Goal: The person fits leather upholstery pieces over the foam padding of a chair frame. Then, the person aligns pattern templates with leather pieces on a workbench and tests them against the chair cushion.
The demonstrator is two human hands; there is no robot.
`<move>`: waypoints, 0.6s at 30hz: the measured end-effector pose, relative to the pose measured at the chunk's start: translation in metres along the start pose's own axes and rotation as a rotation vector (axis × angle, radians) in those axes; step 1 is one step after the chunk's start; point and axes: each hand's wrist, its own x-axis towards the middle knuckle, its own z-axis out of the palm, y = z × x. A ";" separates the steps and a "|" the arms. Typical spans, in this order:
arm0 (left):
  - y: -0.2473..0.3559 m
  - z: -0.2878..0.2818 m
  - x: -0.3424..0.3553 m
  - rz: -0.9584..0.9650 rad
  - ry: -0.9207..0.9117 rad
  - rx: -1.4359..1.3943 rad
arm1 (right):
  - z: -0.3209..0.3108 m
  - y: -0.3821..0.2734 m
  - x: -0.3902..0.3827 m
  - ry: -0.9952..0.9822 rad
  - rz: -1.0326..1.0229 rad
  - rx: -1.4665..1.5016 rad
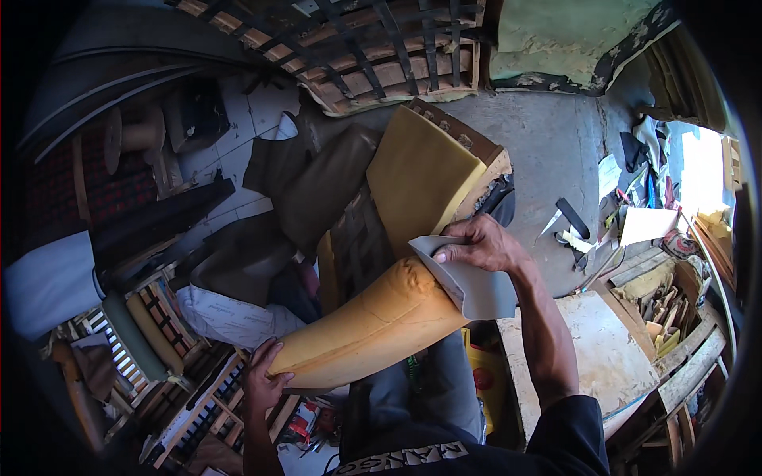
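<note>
Orange foam [365, 324] ends against left fingers [267, 350] — right fingers [459, 252] pinch grey sheet [486, 293].

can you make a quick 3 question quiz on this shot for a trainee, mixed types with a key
1. What colour is the sheet pinched by the right hand?
2. True or false: the left hand holds the orange-yellow padded piece near its left end.
3. The frame crossed by black straps shows at the picture's:
a) lower edge
b) right edge
c) top edge

Key:
1. Grey
2. True
3. c
</note>
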 end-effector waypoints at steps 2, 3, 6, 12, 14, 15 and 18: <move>0.009 0.002 -0.005 -0.045 0.010 0.032 | 0.003 0.011 -0.004 0.023 0.012 0.021; 0.015 0.004 -0.004 -0.064 0.041 0.022 | 0.003 0.018 -0.007 0.075 -0.012 -0.003; 0.048 -0.007 0.011 -0.077 0.020 0.026 | 0.012 0.016 -0.018 0.170 -0.009 0.021; 0.169 0.013 0.137 0.393 0.090 -0.110 | 0.023 0.019 0.001 0.276 -0.144 -0.077; 0.215 0.023 0.185 0.587 0.053 -0.113 | 0.015 0.017 -0.001 0.297 -0.164 -0.175; 0.229 0.035 0.209 0.671 -0.106 -0.096 | 0.012 0.024 -0.005 0.356 -0.239 -0.192; 0.243 0.037 0.220 0.739 -0.341 0.064 | 0.008 0.013 -0.022 0.606 -0.349 -0.248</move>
